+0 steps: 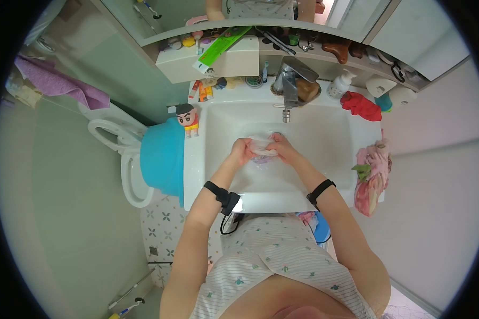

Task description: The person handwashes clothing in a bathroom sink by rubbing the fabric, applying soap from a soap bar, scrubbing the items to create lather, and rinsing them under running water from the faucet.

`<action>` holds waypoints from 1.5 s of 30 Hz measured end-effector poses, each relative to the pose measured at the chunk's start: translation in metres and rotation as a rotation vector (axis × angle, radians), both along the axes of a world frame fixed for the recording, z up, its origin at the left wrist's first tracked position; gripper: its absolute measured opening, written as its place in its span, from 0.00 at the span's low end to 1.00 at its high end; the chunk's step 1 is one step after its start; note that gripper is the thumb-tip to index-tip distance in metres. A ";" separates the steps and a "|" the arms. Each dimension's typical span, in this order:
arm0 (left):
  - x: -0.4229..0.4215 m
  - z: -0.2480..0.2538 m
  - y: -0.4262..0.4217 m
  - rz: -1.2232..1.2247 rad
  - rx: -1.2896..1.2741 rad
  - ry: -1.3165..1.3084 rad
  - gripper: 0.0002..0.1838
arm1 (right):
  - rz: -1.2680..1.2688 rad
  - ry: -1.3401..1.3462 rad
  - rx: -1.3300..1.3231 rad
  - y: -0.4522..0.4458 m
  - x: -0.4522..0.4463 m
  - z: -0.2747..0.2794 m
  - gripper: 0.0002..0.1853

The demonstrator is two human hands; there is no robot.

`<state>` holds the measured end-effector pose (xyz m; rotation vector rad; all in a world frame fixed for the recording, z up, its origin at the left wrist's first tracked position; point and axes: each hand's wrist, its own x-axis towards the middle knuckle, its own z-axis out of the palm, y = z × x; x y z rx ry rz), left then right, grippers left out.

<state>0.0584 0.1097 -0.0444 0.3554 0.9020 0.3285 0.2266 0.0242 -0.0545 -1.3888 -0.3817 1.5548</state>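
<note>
Over the middle of the white sink (pixel 324 175), both my hands grip a thin whitish cloth (pixel 262 147) with some pink and lilac at its edges. My left hand (pixel 243 151) is closed on its left side. My right hand (pixel 283 149) pinches it from the right, thumb on top. The cloth's exact kind is not plain. Just beyond the hands stands the faucet (pixel 289 90), its spout pointing down into the basin. A black strap circles each forearm.
A red cloth (pixel 361 106) and a pink floral cloth (pixel 374 173) lie on the right rim, near a white pump bottle (pixel 341 84). A cartoon figure (pixel 188 119) stands on the left rim. Left of the sink are a blue tub (pixel 162 157) and a toilet (pixel 134 181).
</note>
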 end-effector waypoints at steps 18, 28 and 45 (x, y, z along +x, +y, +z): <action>0.019 -0.016 -0.006 -0.167 0.246 0.093 0.11 | -0.023 -0.880 0.044 -0.011 -0.002 -0.033 0.17; 0.024 -0.007 -0.009 -0.095 0.806 0.543 0.10 | -0.393 0.081 -0.242 0.004 -0.009 -0.005 0.16; 0.017 -0.033 0.012 -0.333 0.881 0.498 0.14 | -0.267 0.048 0.101 -0.024 -0.025 0.012 0.22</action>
